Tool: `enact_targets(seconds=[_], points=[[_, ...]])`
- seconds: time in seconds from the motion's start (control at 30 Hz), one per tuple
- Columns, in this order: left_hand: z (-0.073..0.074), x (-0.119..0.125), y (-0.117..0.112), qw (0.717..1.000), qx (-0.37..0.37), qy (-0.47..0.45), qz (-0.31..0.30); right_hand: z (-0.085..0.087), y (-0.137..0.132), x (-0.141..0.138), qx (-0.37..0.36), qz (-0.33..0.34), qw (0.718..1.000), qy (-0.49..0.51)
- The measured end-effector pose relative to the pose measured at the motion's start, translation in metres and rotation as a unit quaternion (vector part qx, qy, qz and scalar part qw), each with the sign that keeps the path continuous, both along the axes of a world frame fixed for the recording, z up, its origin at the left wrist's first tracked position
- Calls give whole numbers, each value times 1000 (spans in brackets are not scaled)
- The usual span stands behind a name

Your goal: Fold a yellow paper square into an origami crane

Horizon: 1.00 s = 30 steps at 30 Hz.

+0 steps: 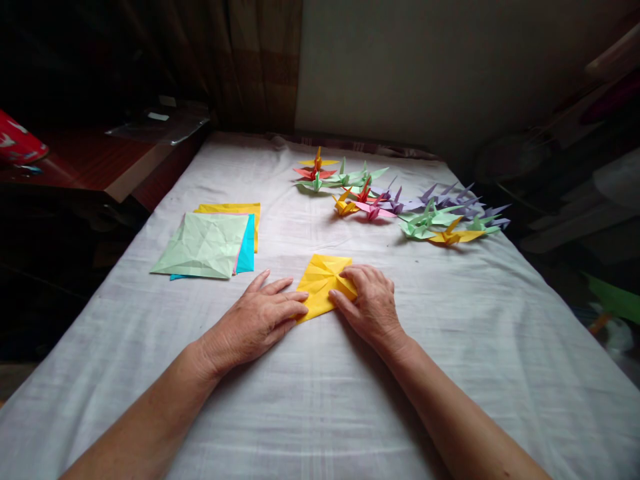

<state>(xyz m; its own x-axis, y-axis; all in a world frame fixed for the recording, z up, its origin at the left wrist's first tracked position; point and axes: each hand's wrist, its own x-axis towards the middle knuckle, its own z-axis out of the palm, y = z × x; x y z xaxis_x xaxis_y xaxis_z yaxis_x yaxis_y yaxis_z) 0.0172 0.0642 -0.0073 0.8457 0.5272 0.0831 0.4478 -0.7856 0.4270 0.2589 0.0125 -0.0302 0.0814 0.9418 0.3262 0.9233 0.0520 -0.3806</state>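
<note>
A folded yellow origami paper (pixel 319 279) lies on the cloth in front of me, with creases fanning across its upper face. My left hand (pixel 257 317) rests flat at its lower left edge, fingers stretched and some fingertips touching the paper. At the opposite side, my right hand (pixel 373 300) has its thumb and curled fingers closed on the right part of the paper. The right-hand fingers cover that corner. Left of the hands lies a pile of paper squares, a creased pale green sheet (pixel 205 243) on top, with blue (pixel 246 250) and yellow (pixel 230 208) sheets showing beneath.
Several folded paper cranes (pixel 373 207) in green, purple, red, pink and yellow stand at the back right of the white cloth (pixel 320 413). A wooden table (pixel 125 167) at the left bears a clear plastic sleeve (pixel 165 123) and a red container (pixel 19 140).
</note>
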Motion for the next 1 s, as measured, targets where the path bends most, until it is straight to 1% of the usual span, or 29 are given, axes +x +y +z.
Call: enact_targets(seconds=[0.13, 0.23, 0.33, 0.43, 0.63, 0.7, 0.83, 1.0], points=[[0, 0, 0, 1000, -5, 5, 2, 1, -5, -13, 12, 17, 1000, -12], [-1, 1, 0, 1000, -6, 6, 3, 1, -6, -25, -5, 12, 1000, -23], [-2, 1, 0, 1000, -5, 7, 4, 1, -6, -29, -27, 1, 999, -29], [-3, 0, 0, 1000, -5, 3, 5, 0, -6, -19, -44, -17, 998, -33], [-3, 0, 0, 1000, -1, 2, 5, -9, -8, 26, -73, -106, 991, -42], [-3, 0, 0, 1000, 9, 2, 2, -12, -8, 35, -79, -120, 989, -46], [-1, 3, -4, 998, 52, 25, -15, -15, -8, 36, -78, -115, 989, -56], [-1, 3, -6, 993, 93, 65, -17, -11, -8, 31, -86, -113, 988, -55]])
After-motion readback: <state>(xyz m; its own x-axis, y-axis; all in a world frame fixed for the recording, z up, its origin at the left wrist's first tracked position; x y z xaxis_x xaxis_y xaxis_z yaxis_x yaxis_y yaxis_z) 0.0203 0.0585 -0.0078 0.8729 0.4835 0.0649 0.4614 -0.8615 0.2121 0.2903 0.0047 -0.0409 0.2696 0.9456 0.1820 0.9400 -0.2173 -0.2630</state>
